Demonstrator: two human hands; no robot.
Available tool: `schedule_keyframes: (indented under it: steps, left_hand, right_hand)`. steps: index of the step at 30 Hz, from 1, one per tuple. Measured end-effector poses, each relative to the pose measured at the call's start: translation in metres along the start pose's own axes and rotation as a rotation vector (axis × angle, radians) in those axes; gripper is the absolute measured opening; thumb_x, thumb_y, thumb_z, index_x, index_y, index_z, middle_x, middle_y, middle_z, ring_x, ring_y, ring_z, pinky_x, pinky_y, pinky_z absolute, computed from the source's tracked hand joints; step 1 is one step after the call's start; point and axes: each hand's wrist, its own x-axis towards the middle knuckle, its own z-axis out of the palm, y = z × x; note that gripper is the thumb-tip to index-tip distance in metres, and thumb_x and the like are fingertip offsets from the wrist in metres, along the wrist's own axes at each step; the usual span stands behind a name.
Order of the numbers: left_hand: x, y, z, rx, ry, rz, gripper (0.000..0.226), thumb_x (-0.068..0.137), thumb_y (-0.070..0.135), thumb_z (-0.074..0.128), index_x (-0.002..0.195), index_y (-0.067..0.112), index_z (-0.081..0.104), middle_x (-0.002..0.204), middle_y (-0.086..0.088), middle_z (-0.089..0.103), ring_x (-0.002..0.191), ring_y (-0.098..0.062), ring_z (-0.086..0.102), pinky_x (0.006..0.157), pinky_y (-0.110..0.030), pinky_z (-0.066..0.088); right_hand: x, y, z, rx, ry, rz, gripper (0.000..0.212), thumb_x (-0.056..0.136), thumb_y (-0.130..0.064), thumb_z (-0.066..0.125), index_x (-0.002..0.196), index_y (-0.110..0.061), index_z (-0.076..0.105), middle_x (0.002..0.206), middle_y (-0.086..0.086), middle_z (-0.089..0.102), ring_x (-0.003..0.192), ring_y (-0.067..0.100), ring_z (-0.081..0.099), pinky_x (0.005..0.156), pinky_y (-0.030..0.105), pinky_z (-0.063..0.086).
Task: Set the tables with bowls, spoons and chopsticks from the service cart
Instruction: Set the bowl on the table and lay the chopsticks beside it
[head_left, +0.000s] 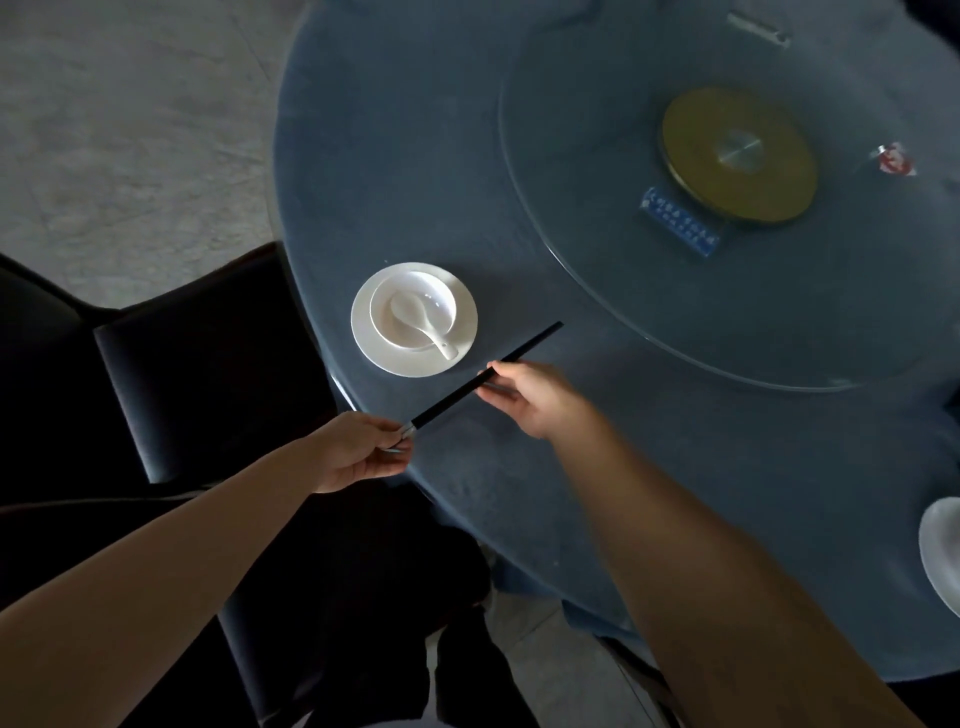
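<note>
We record a round table (415, 156) under a dark blue cloth, its far and right-hand parts cut off by the frame. Near the table's near-left edge stands a white plate (464, 338) carrying a white bowl (441, 293), with a white ceramic spoon (422, 323) lying in the bowl, its handle resting over the rim towards the near edge.

Just beside the plate, on the side towards the near edge, black chopsticks (452, 399) lie aslant. We cannot tell whether they touch the cloth, nor can we separate the two sticks. The left hand (358, 452) pinches their silver-capped end between thumb and fingertips, at the table's edge. The right hand (535, 397) has thumb and curled fingers closed on the chopsticks near their middle; the far end projects beyond it towards the table's centre.

A glass turntable (597, 260) sits on a gold disc (737, 156) at the centre, with a blue label (680, 221) whose print is illegible. A red and white item (894, 158) and a metallic object (758, 28) are too blurred to identify. A second white dish (943, 551) is cut off at the right. A black chair (208, 389) stands against the near-left edge.
</note>
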Motion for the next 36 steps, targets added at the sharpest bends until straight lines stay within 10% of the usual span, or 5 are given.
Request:
schedule_keyframes:
  steps: [36]
  left_hand:
    - [0.022,0.048,-0.023,-0.101,0.221,0.060,0.009,0.093,-0.004,0.056,0.099,-0.003,0.062,0.097,-0.019,0.066,0.084,-0.028,0.069,0.063,-0.033,0.061]
  right_hand:
    - [0.039,-0.029,0.035,-0.048,0.116,0.017,0.007,0.095,0.003,0.057,0.089,0.005,0.058,0.085,0.021,0.066,0.080,0.031,0.070,0.084,0.039,0.060]
